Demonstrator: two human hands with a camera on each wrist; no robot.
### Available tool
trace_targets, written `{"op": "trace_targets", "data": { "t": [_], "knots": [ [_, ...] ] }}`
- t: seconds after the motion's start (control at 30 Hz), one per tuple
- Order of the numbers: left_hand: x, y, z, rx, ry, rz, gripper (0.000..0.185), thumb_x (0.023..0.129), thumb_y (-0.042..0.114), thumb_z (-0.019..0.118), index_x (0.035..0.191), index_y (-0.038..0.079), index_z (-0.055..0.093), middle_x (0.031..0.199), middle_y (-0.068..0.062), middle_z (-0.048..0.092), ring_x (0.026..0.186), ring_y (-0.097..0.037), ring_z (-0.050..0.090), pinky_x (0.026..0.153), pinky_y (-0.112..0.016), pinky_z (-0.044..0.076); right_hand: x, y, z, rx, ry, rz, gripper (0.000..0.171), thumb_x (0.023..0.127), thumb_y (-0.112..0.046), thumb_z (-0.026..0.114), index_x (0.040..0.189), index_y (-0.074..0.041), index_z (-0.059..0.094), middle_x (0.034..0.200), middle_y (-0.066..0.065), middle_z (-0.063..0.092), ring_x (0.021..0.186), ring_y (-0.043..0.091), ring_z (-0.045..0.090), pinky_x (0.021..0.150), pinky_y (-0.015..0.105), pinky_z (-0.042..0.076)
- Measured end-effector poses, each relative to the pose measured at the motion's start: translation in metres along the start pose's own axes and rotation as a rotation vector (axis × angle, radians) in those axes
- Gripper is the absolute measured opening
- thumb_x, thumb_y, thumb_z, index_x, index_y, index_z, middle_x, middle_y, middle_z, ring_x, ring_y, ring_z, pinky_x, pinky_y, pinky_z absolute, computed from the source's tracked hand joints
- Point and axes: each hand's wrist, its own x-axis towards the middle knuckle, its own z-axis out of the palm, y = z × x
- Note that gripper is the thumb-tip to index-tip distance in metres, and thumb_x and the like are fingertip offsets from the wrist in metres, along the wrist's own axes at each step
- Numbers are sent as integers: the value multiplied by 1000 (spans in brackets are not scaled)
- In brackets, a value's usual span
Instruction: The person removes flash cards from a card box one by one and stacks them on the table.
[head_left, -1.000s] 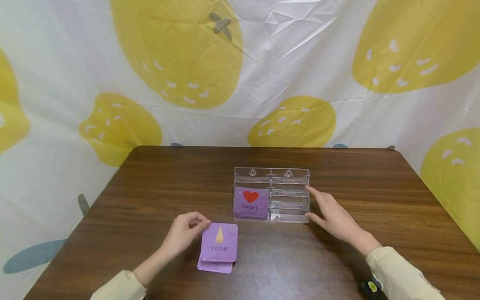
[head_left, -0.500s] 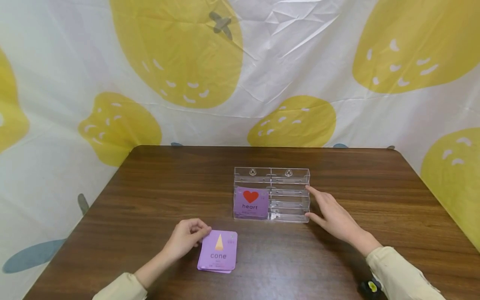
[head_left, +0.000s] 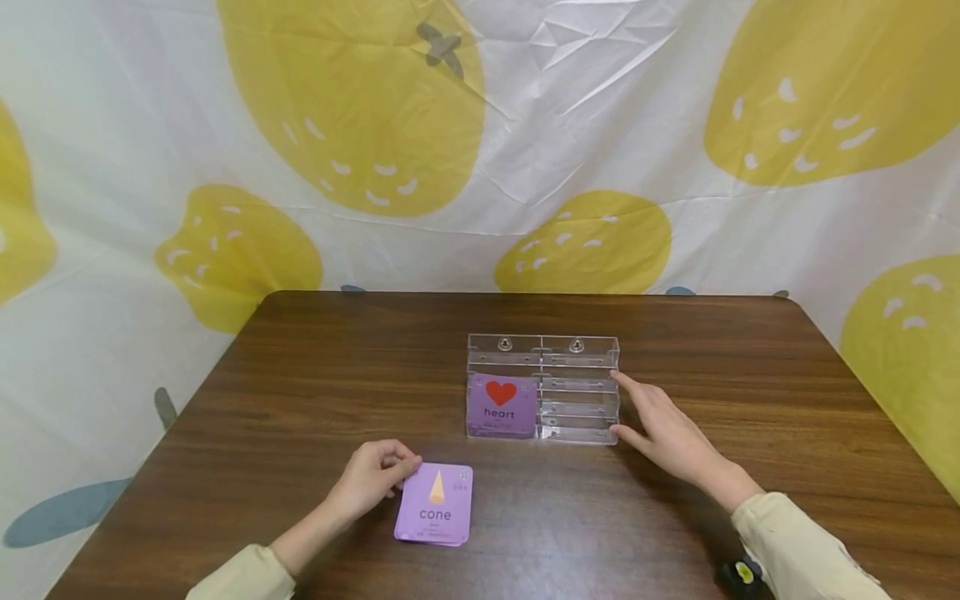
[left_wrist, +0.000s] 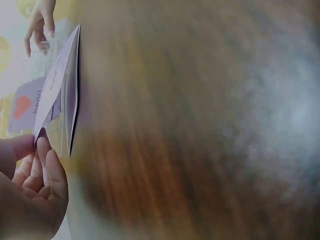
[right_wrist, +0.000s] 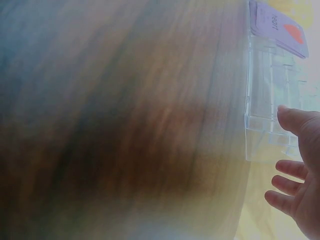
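My left hand pinches the upper left corner of a purple "cone" card between thumb and fingers. In the left wrist view that card tilts up from another purple card under it. Beyond them stands a clear plastic tiered holder with two columns. A purple "heart" card sits at the front of its left column, with more card edges behind it in the right wrist view. My right hand rests its fingertips against the holder's right side, its fingers loosely extended.
The brown wooden table runs back to a white curtain with yellow lemon prints. A small black object with a yellow-green mark lies by the right sleeve.
My left hand has lowered the cone card toward me, so it covers most of the purple card below. The right hand and the holder have stayed put.
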Motion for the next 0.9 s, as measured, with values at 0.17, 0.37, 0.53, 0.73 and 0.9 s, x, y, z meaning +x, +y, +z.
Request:
{"op": "trace_targets", "data": {
  "t": [0.17,0.37,0.53,0.73,0.9],
  "knots": [
    [1,-2,0,6,-3,-2,16,85,16,63,80,0,62,63,-5,61,56,-11,54,47,-23,46,0,0,0,-1,-2,2,72,81,-15,68,139,-1,27,128,22,45,116,36,42,94,50,36],
    [3,-5,-1,85,13,46,13,84,13,63,79,1,63,62,-3,60,53,-8,52,44,-22,45,0,0,0,-4,-6,3,72,81,-16,68,139,-2,27,128,22,45,115,36,42,93,50,36],
    [5,-7,-2,134,22,68,12,84,12,63,78,1,63,62,-3,61,52,-8,52,44,-21,45,0,0,0,-6,-8,2,72,82,-16,68,139,-3,26,128,22,45,115,36,42,93,50,37],
    [6,-8,-2,177,25,101,11,84,10,64,77,2,63,65,-3,62,53,-7,54,48,-20,47,0,0,0,-8,-7,2,72,81,-16,68,139,-2,27,127,22,46,115,36,42,93,50,37],
    [7,-10,-1,225,26,108,9,83,10,64,76,4,63,66,-1,63,54,-7,55,49,-19,46,0,-1,0,-8,-10,7,72,81,-16,68,139,-2,27,127,22,46,115,36,43,93,50,37]
  ]
}}
